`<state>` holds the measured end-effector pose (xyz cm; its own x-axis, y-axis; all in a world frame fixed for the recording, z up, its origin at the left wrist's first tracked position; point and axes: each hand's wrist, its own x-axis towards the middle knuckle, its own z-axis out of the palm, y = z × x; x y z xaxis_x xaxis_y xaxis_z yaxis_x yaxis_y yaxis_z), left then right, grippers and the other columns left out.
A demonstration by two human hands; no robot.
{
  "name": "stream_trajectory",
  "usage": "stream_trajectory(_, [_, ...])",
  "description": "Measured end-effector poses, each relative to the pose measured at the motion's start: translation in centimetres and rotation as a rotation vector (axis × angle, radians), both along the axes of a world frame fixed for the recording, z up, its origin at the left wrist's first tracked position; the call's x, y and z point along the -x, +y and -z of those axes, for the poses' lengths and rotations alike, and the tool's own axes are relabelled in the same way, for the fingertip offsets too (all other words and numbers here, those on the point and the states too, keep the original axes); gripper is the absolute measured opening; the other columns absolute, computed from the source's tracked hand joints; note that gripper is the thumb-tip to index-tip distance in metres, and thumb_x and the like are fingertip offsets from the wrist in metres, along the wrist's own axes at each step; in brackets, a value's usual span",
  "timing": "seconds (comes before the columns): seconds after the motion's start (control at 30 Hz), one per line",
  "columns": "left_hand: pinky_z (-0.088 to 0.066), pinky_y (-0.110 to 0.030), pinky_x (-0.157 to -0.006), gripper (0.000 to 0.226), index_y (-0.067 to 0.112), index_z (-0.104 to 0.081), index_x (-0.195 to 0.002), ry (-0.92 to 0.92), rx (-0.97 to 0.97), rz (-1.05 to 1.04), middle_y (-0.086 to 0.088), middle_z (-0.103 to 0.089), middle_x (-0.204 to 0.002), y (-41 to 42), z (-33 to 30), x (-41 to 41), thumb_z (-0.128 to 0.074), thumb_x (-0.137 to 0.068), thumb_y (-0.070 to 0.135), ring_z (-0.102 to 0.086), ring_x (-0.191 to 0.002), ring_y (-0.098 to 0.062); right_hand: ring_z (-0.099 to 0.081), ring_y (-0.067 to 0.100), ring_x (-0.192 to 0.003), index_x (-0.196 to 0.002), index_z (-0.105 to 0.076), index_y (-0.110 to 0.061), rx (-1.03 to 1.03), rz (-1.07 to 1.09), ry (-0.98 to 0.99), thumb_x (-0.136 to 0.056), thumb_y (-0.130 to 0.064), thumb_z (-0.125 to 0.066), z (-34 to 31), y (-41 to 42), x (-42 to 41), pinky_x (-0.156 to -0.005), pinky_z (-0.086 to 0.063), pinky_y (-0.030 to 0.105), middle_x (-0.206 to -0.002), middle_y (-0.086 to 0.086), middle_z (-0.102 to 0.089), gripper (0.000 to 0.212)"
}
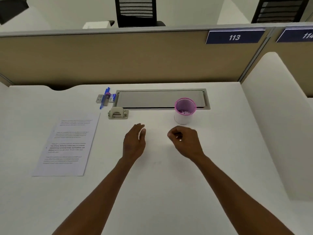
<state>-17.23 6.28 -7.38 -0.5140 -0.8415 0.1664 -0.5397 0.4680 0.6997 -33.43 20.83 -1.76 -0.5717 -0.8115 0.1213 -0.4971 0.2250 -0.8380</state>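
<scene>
Over on the left, a white printed sheet of paper (67, 145) is lying flat on the white desk (160, 184). Blue plastic pens (105, 97) and a grey metal hole punch (118, 113) are sitting just behind it. Moving in: the left hand (134, 141) is standing on its edge, fingers straight and relaxed, gripping nothing. Beside it the right hand (184, 141) is curling its fingers and looks to be pinching tiny white scraps (180, 140). Just beyond, the white cylindrical cup with the pink rim (184, 111) is standing upright, similar bits lying at its bottom. I'd say the gathering step is underway. Next, the right hand needs lifting over that rim and letting go cleanly.
</scene>
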Motion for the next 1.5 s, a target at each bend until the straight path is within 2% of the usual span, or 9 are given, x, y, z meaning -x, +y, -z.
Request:
stream_trajectory(0.13, [0.000, -0.035, -0.124, 0.059, 0.013, -0.019, -0.156, -0.407, 0.053, 0.149, -0.002, -0.006, -0.164, 1.9, 3.6, -4.6, -0.030, -0.104, 0.040, -0.001, -0.153, -0.019, -0.063, 0.021, -0.114, -0.115, -0.065, -0.012, -0.118, -0.086, 0.095, -0.091, -0.019, -0.064, 5.4, 2.4, -5.8, -0.101, -0.047, 0.041, -0.117, 0.001, -0.069, 0.025])
stream_trajectory(0.23, [0.006, -0.034, -0.123, 0.065, 0.013, -0.002, -0.157, -0.462, 0.117, 0.207, -0.001, 0.010, -0.163, 4.5, 4.5, -6.0, -0.024, -0.104, 0.044, 0.013, -0.152, -0.016, -0.012, 0.020, -0.151, -0.151, -0.028, -0.009, -0.277, -0.188, 0.268, -0.103, -0.031, -0.038, 8.3, 3.6, -9.7, -0.123, -0.009, 0.037, -0.160, 0.003, -0.020, 0.054])
stream_trajectory(0.33, [0.003, -0.034, -0.125, 0.059, 0.013, -0.002, -0.156, -0.418, 0.120, 0.264, 0.000, 0.008, -0.163, 7.1, 4.7, -6.4, -0.020, -0.105, 0.038, 0.011, -0.152, -0.013, 0.005, 0.014, -0.151, -0.154, -0.010, -0.011, -0.310, -0.278, 0.305, -0.105, -0.029, -0.024, 9.2, 3.8, -11.6, -0.122, 0.003, 0.033, -0.161, -0.002, 0.001, 0.054])
stream_trajectory(0.47, [-0.007, -0.032, -0.125, 0.052, 0.015, -0.013, -0.156, -0.171, -0.029, 0.336, 0.004, -0.008, -0.164, 8.7, 3.9, -6.7, -0.026, -0.107, 0.027, -0.003, -0.151, -0.002, -0.012, 0.012, -0.150, -0.152, -0.021, -0.007, -0.213, -0.313, 0.233, -0.103, -0.015, -0.033, 7.6, 2.1, -10.0, -0.123, -0.006, 0.030, -0.160, 0.002, -0.016, 0.051])
stream_trajectory(0.63, [-0.019, -0.008, -0.115, 0.047, 0.022, -0.031, -0.153, 0.193, -0.277, -0.071, 0.011, -0.033, -0.157, 7.5, 1.9, -7.5, -0.034, -0.106, 0.027, -0.027, -0.144, 0.004, -0.001, 0.016, -0.151, -0.155, -0.015, -0.009, -0.339, -0.455, 0.373, -0.106, -0.029, -0.027, 6.4, -3.4, -7.3, -0.121, 0.003, 0.026, -0.164, 0.005, -0.009, 0.054])
stream_trajectory(0.77, [-0.021, -0.017, -0.116, 0.046, 0.022, -0.035, -0.151, 0.149, -0.259, -0.189, 0.006, -0.035, -0.157, 5.1, 1.7, -8.4, -0.033, -0.106, 0.028, -0.027, -0.145, -0.003, 0.006, 0.016, -0.151, -0.156, -0.005, -0.012, -0.461, -0.642, 0.511, -0.106, -0.033, -0.021, 6.9, -6.3, -6.7, -0.123, 0.001, 0.031, -0.164, 0.003, 0.002, 0.056])
stream_trajectory(1.0, [-0.009, -0.026, -0.123, 0.053, 0.020, -0.024, -0.155, -0.098, -0.094, 0.055, 0.007, -0.021, -0.161, 2.3, 2.7, -8.3, -0.033, -0.105, 0.035, -0.006, -0.149, 0.000, -0.005, 0.006, -0.150, -0.155, -0.016, -0.019, -0.348, -0.776, 0.558, -0.105, -0.039, -0.020, 6.9, -0.9, -6.9, -0.121, -0.001, 0.022, -0.163, -0.004, -0.010, 0.054])
stream_trajectory(1.2, [0.004, -0.038, -0.125, 0.068, 0.014, 0.002, -0.157, -0.459, 0.136, 0.282, 0.001, 0.012, -0.163, 5.0, 4.0, -5.8, -0.016, -0.102, 0.048, 0.015, -0.151, -0.015, -0.012, 0.001, -0.147, -0.153, -0.025, -0.018, -0.329, -0.217, 0.319, -0.105, -0.035, -0.028, 7.0, 3.1, -2.9, -0.122, -0.009, 0.023, -0.160, -0.007, -0.021, 0.051])
stream_trajectory(1.5, [-0.004, -0.032, -0.125, 0.060, 0.018, -0.010, -0.157, -0.227, -0.003, 0.205, 0.003, -0.010, -0.164, 5.3, 3.4, -4.9, -0.024, -0.103, 0.039, 0.001, -0.151, -0.006, 0.001, 0.012, -0.151, -0.154, -0.012, -0.010, -0.416, -0.282, 0.449, -0.105, -0.031, -0.023, 8.8, 3.6, -7.3, -0.122, 0.004, 0.026, -0.162, 0.002, -0.005, 0.054])
